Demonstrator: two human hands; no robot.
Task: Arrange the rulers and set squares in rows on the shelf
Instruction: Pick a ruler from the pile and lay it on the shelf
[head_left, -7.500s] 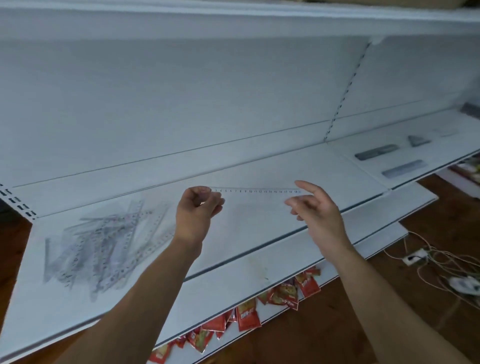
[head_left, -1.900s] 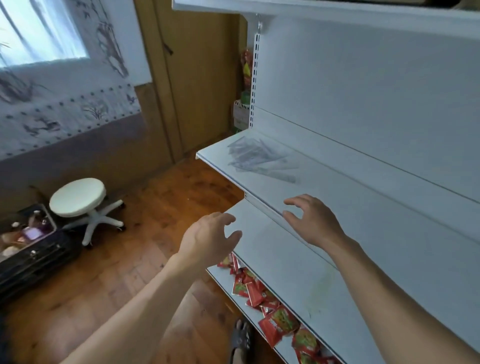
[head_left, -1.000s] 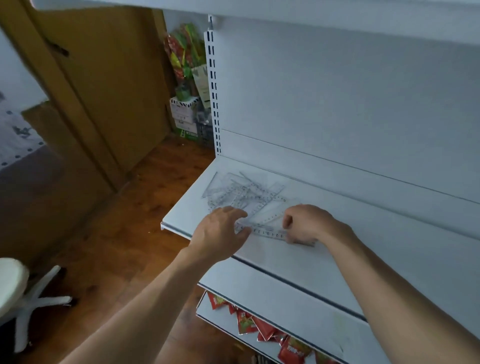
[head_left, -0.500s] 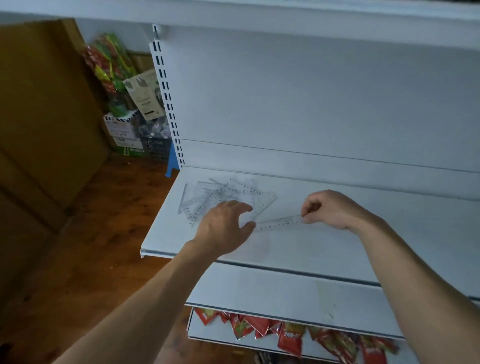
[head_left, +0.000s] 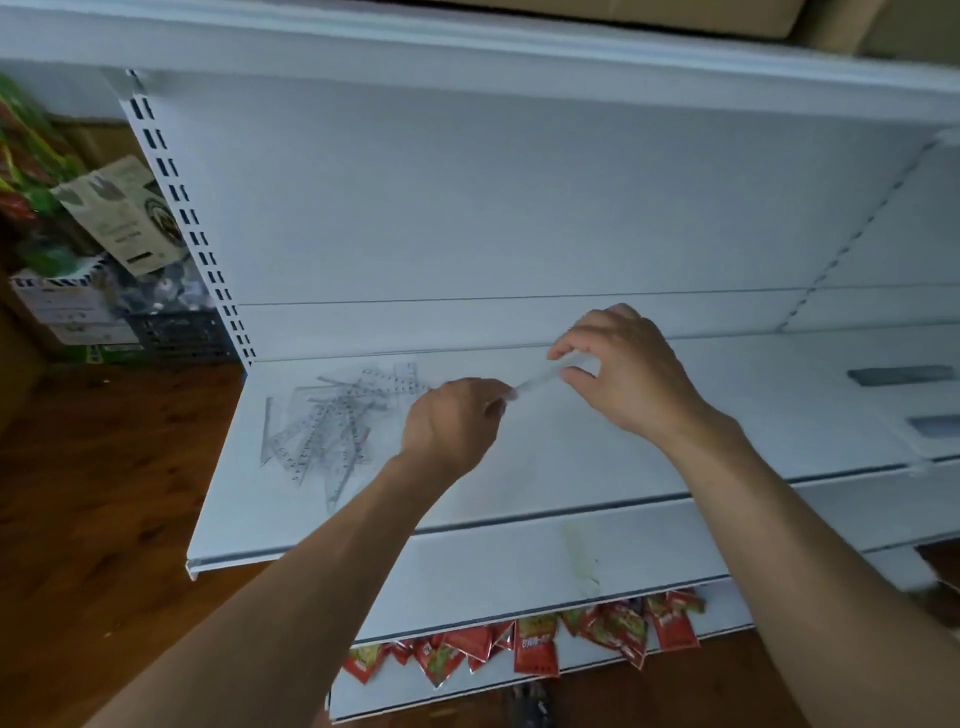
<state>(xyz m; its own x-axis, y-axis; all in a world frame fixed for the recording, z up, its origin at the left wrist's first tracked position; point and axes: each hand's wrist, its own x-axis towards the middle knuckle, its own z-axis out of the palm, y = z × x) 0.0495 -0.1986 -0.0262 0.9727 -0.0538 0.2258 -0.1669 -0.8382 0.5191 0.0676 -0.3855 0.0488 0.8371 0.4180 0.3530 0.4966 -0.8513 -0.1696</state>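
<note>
Work is judged barely begun: one clear ruler (head_left: 537, 379) is pinched at its ends by the left hand (head_left: 452, 426) and right hand (head_left: 628, 374) above the shelf (head_left: 571, 467), while a tangled heap of rulers and set squares (head_left: 332, 431) lies unsorted at its left end and two dark flat pieces (head_left: 901, 375) are laid far right.

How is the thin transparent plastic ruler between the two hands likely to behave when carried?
The thin transparent plastic ruler is probably light: the left hand and right hand pinch only its ends. It spans them straight, so it is likely fairly stiff. Its smooth surface may slip.
</note>
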